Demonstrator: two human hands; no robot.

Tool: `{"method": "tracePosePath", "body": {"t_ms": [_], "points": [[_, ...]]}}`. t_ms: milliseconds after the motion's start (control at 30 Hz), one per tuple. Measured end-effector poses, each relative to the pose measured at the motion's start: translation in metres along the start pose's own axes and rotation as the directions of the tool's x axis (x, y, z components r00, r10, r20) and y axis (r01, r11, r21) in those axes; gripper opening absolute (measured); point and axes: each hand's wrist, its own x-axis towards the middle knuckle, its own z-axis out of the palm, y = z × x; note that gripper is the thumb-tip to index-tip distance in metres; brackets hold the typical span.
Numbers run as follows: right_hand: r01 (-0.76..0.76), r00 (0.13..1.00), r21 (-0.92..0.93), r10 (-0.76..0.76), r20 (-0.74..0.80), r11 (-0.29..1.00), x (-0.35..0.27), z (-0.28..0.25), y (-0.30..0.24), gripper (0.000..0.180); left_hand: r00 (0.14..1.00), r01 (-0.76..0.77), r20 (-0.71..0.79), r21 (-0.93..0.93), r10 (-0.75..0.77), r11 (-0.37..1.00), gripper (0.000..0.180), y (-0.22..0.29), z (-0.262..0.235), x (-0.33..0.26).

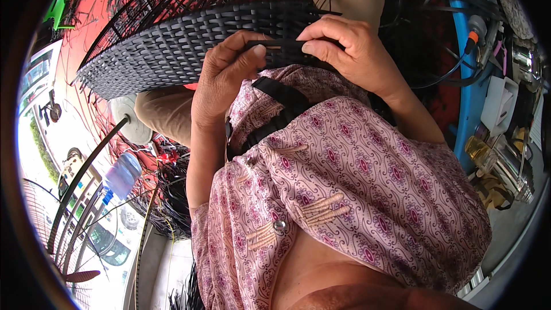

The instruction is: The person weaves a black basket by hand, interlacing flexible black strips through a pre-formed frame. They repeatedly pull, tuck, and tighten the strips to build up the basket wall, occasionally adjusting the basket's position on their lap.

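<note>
A black woven wicker panel [172,46] stretches from the left to the middle, its loose strand ends sticking out along its edges. My left hand [221,77] grips the panel's near edge, with the thumb pressed on a black strand [281,46]. My right hand [350,46] pinches the same strand from the right, fingertips close to the left thumb. Below both hands is my pink patterned garment [356,172], crossed by a black strap [281,103]. The part of the panel behind my hands is hidden.
A blue metal frame [466,80] stands at the right, with bottles and a metal flask [508,166] beside it. A clear water bottle [121,175] and a bundle of black strands [172,195] lie at the lower left. A green chair [62,7] is at the far top left.
</note>
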Motion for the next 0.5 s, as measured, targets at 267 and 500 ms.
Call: {"method": "tracePosePath", "body": {"t_ms": [267, 500], "points": [[0.028, 0.999, -0.054, -0.030, -0.026, 0.998, 0.000, 0.003, 0.003, 0.018, 0.998, -0.019, -0.057, -0.014, 0.019, 1.000, 0.021, -0.014, 0.002, 0.006], [-0.103, 0.994, -0.019, 0.102, -0.039, 0.994, -0.006, -0.001, 0.011, 0.009, 0.999, -0.011, -0.030, 0.174, 0.017, 0.985, 0.021, -0.009, 0.010, 0.009]]}}
